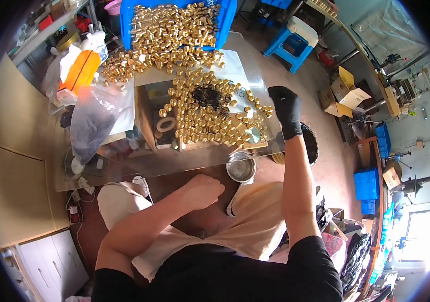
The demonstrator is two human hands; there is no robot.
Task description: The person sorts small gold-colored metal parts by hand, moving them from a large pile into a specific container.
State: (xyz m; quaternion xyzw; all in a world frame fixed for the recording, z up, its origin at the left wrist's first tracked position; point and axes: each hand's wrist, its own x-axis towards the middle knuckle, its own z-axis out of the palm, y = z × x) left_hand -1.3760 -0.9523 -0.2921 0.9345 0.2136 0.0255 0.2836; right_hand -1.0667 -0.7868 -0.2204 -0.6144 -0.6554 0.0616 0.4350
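Note:
My left hand [206, 191], bare, is closed above my lap in front of the glass-topped table; whatever its curled fingers may hold is hidden. In a black glove, my right hand [286, 108] is closed beside the table's right edge, and I cannot make out anything in it. Many small brass cylindrical fittings [200, 132] spread over the table to the left of the glove. Among them lies a heap of black rubber rings [210, 98]. A round metal bowl [241, 166] sits below the table's front edge, between my two hands.
A blue bin [228, 22] tipped toward me spills more brass fittings at the back. Plastic bags [96, 113] and an orange packet [80, 69] lie at the left. A tape roll [165, 124] shows near the middle. Behind to the right stands a blue stool [293, 43].

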